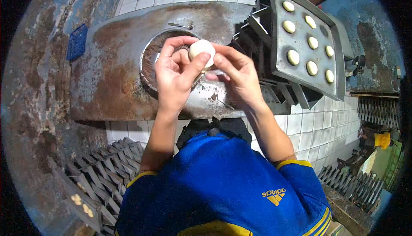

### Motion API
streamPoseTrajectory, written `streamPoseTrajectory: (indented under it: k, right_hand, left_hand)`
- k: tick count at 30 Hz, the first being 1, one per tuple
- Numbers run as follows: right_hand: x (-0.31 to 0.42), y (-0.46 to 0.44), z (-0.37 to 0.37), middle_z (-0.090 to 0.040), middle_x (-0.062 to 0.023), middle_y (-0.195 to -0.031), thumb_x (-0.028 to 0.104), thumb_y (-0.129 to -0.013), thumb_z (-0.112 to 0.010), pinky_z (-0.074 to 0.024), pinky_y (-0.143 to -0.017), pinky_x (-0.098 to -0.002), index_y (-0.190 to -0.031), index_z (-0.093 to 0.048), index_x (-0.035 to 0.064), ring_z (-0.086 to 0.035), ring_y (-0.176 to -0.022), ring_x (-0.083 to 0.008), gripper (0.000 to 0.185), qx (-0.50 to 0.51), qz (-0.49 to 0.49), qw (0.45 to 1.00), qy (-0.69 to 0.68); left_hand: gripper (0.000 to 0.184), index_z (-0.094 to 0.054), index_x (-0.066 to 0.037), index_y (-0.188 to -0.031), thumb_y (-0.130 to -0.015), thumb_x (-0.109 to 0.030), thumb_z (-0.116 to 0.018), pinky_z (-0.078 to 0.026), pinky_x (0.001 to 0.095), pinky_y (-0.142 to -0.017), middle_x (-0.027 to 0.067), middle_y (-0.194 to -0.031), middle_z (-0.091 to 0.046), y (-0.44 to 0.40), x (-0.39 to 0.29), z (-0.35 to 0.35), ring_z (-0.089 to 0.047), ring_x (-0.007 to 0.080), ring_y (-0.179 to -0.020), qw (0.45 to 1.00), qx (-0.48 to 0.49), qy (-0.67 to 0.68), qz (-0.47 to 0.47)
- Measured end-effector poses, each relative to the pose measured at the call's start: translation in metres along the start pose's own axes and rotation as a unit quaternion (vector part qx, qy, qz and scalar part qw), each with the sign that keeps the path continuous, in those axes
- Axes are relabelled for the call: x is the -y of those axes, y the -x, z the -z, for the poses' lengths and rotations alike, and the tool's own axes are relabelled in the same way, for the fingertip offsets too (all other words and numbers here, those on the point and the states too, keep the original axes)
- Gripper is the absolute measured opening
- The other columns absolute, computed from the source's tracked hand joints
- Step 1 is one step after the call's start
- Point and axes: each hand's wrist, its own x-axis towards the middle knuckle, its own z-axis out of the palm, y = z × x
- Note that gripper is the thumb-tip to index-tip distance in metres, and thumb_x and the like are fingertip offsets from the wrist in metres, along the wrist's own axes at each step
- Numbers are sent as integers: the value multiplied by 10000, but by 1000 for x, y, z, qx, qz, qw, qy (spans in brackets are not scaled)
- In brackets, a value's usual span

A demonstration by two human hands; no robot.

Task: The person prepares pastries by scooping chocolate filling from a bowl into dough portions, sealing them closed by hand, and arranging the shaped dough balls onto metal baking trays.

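A round, pale piece of dough point(200, 51) is held up between my two hands, above a large round pan. My left hand point(175, 66) grips it from the left, thumb across its front and fingers curled behind. From the right, my right hand point(235, 66) pinches its edge with thumb and fingers. Below them lies the round pan point(148, 56) with dark brown contents, partly hidden by my hands. To the right, a metal baking tray point(300, 58) carries several pale dough rounds point(293, 57) and rests tilted on a stack of dark trays.
The worn metal table point(107, 81) bears a thin metal utensil point(178, 25) behind the pan. A blue plastic basket point(77, 42) sits at the table's left edge. Stacked metal trays point(103, 171) stand at lower left, with more stacks point(356, 186) at lower right.
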Motion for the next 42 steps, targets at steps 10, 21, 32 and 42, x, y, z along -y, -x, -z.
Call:
streamPoseTrajectory:
  k: [10,21,32,42]
  right_hand:
    - [19,31,67,-648,-110,-1337,75,-923,-753,-534,-972,-337,-1340,-623,-20,-670,-1088,-172,448,-145,192,965,-104]
    - [139,79,228,-728,-133,-1176,184,-873,-815,-503,-1000,-398,-1204,-705,3,-684,-1057,-193,393,42,218,965,140]
    - [224,36,362,-718,-91,-1185,174,-803,-895,-600,-900,-333,-1223,-744,76,-704,-1084,-207,458,0,135,886,443]
    - [197,-118,617,-761,-167,-1135,262,-872,-781,-570,-929,-374,-1224,-723,-7,-729,-1040,-241,447,-90,65,813,572]
  left_hand:
    - [341,-577,-19,-1100,-792,-7,-721,-543,301,-922,49,-980,-652,-9,5,-149,-689,129,-970,973,197,61,-99]
    - [574,-547,11,-1141,-732,-166,-909,-522,310,-873,108,-1225,-466,-16,45,-296,-621,190,-986,951,235,97,-176]
    - [630,-411,-105,-1253,-785,-29,-826,-599,455,-661,184,-853,-742,-98,150,-389,-750,441,-867,921,225,-254,-191]
    - [866,-338,-89,-1558,-849,-201,-823,-551,429,-924,228,-1390,-561,-90,138,-376,-613,368,-1160,865,221,-433,-125]
